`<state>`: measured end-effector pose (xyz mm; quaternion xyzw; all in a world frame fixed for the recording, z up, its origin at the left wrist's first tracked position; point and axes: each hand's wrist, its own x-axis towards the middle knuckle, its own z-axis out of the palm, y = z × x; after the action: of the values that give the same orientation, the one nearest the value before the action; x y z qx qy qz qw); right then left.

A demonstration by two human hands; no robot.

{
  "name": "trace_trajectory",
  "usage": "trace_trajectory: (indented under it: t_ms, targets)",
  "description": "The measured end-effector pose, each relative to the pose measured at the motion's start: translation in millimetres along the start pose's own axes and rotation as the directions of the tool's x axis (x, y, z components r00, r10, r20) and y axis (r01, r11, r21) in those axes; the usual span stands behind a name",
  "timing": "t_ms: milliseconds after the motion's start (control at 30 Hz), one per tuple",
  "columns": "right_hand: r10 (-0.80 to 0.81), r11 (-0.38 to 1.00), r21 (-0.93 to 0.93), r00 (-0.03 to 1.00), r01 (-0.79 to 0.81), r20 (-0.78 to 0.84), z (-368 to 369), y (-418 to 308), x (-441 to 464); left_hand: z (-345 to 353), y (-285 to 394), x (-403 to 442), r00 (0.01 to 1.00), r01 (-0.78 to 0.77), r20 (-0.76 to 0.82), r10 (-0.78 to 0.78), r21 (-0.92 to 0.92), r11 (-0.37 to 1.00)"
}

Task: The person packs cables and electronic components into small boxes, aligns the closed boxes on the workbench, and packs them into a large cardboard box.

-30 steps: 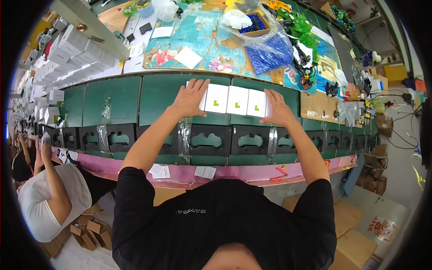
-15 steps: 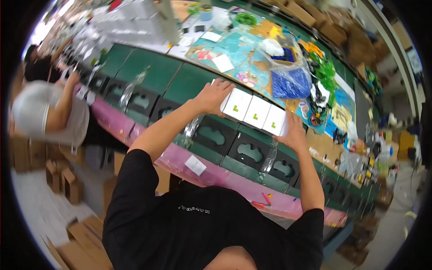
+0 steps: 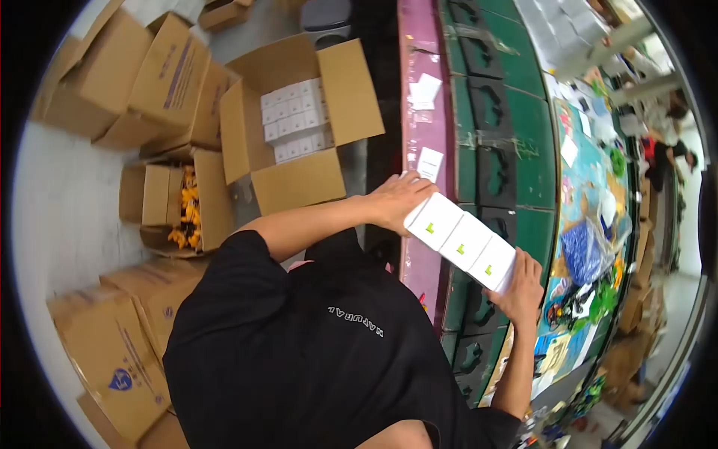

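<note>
A row of three white boxes (image 3: 465,247), each with a small yellow-green L-shaped mark, is squeezed end to end between my two hands. My left hand (image 3: 402,203) presses on the upper left end of the row, its fingers over the end box. At the lower right end, my right hand (image 3: 521,288) grips the last box. The row slants down to the right above the bench edge. Left of my hands, an open cardboard carton (image 3: 299,182) on the floor side contains several similar white boxes (image 3: 295,112) in layers.
A green conveyor-like bench (image 3: 531,176) bears black foam-like trays (image 3: 490,105) with shaped cutouts. Its near edge has a pink strip (image 3: 420,258) with paper slips (image 3: 429,163). Another carton (image 3: 215,206) has orange-yellow pieces. Closed cartons (image 3: 108,352) stand left; a blue plastic bundle (image 3: 582,248) lies far right.
The view has turned left with my body. Both hands still hold the three white boxes, which have swung from over the bench toward its near edge; the open carton is now visible.
</note>
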<state>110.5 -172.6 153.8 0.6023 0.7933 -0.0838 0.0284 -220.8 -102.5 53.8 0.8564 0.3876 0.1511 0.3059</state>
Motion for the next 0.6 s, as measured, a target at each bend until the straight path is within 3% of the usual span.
trace_trajectory:
  t_ms: [67, 200, 267, 433, 500, 600]
  targets:
    - [-0.094, 0.995, -0.009, 0.995, 0.095, 0.026, 7.2, -27.2, 27.3, 2.2, -19.3, -46.1, 0.987, 0.15, -0.073, -0.146, 0.061, 0.987]
    - [-0.273, 0.962, 0.022, 0.961, 0.272, 0.042, 29.0, -99.1, 98.8, -12.3, -72.4, -124.4, 0.942, 0.238, -0.251, -0.224, 0.026, 0.971]
    - [-0.369, 0.929, 0.003, 0.928, 0.37, 0.05, 43.6, -142.0, 140.0, -20.6, -105.9, -161.2, 0.866, 0.38, -0.355, -0.352, 0.011, 0.925]
    - [-0.492, 0.865, -0.031, 0.857, 0.502, 0.154, 88.3, -275.1, 254.2, -40.4, -234.4, -244.2, 0.806, 0.378, -0.465, -0.365, -0.068, 0.923]
    - [-0.539, 0.836, -0.027, 0.831, 0.547, 0.14, 128.2, -322.3, 301.7, -43.1, -286.5, -279.7, 0.739, 0.581, -0.431, -0.519, 0.017, 0.814]
    - [-0.564, 0.814, -0.023, 0.8, 0.58, 0.204, 185.5, -386.0, 372.7, -42.9, -386.5, -313.7, 0.703, 0.598, -0.474, -0.531, -0.013, 0.802]
